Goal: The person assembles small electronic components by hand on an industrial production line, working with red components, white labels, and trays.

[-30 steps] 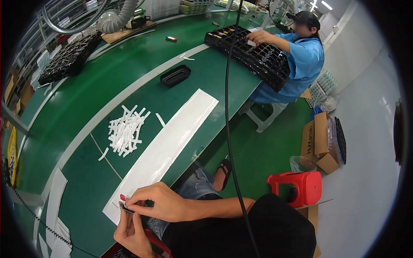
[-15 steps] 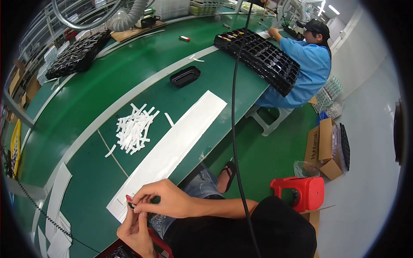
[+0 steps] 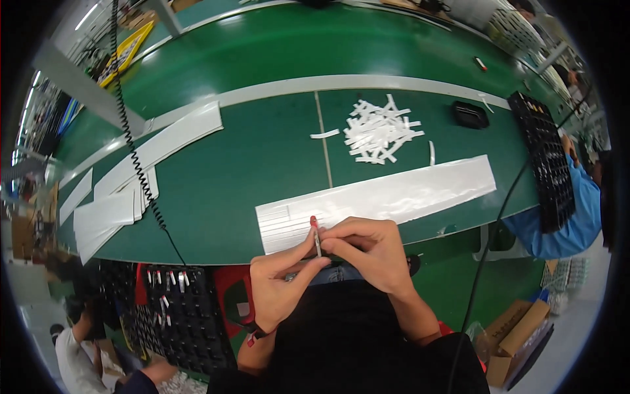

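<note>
Fingers of our left hand (image 3: 279,284) pinch a slim red-tipped piece (image 3: 317,243) at lower centre; whether our right hand (image 3: 372,253), fingers narrowed, grips it, we cannot tell.

Red-tipped piece (image 3: 317,240) in left fingers (image 3: 316,264), right fingers (image 3: 344,228) at its side, near white sheet (image 3: 394,197)

1. dark lettering (image 3: 505,323), one word long, stands on the side of the brown box (image 3: 526,330) at lower right, slanting upward to the right.
2. any print on the held red-tipped piece (image 3: 317,241) is too small to read.
</note>
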The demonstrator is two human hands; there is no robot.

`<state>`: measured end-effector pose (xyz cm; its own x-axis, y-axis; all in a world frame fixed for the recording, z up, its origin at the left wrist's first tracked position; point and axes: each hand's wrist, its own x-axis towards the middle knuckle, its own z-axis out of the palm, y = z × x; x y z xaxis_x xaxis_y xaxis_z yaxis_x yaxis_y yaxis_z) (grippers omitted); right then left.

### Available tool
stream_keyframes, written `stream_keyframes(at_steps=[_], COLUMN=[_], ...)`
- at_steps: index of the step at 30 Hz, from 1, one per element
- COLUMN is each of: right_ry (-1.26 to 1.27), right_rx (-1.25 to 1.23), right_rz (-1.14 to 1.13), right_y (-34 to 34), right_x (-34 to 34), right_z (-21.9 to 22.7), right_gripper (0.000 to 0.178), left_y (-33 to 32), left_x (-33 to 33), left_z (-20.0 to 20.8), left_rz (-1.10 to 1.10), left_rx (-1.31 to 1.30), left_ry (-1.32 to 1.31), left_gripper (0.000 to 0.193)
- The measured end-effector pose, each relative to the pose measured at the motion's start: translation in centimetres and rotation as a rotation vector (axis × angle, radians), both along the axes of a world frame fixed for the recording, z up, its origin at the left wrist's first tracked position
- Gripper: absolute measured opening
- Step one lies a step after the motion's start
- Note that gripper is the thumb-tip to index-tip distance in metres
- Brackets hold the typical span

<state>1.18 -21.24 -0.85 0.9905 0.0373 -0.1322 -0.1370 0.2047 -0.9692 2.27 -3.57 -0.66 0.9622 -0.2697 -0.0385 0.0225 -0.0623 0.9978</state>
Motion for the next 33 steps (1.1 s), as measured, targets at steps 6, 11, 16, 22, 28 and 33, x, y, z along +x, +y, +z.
stream_keyframes(at_steps=[6,11,16,22,28,33], right_ry=[-0.038,-0.174,-0.195,-0.279,-0.015,-0.004], right_rx=[-0.150,-0.355,-0.317,-1.084,-0.240,0.007], right_rz=[-0.029,-0.080,-0.415,-0.565,0.096,-0.132], right_y=[0.9,1.0,-1.0,-3.1,-0.2,1.5], right_x=[0.2,0.1,2.8,3.9,0.4,-0.5], right_z=[1.1,1.6,1.7,1.0,2.3,1.8], right_gripper=[0.013,0.012,0.009,0.020,0.027,0.024], left_y=[0.3,0.3,1.0,1.1,0.0,-0.3], left_x=[0.2,0.1,0.6,0.8,0.9,0.7], left_z=[-0.7,-1.0,-0.9,-0.9,-1.4,-1.4], left_rz=[-0.004,0.008,0.103,0.083,-0.049,0.016], left_rx=[-0.112,-0.188,-0.432,-0.569,-0.754,-0.606], left_ry=[0.051,0.006,0.029,0.064,0.115,0.022], left_gripper=[0.042,0.049,0.056,0.046,0.046,0.049])
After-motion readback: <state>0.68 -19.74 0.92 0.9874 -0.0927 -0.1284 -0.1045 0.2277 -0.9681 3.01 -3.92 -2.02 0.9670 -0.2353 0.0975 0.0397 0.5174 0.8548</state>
